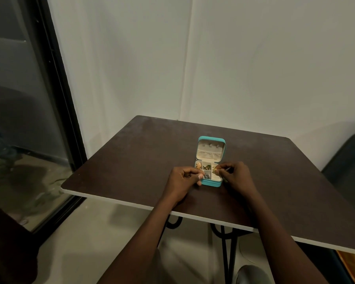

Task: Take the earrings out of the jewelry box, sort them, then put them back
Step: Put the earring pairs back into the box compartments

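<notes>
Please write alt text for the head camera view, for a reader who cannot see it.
Two bare hands work at a small open teal jewelry box on a dark table: the right hand pinches a gold earring over it, the left hand steadies its left side. Earrings fill several compartments.

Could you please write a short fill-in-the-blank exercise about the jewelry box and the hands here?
1. The lid of the teal jewelry box stands ____.
2. The box rests on a dark brown ____.
3. The right hand pinches a small ____-coloured earring over the box.
4. The left hand touches the box's ____ side.

Missing words: open; table; gold; left
</notes>
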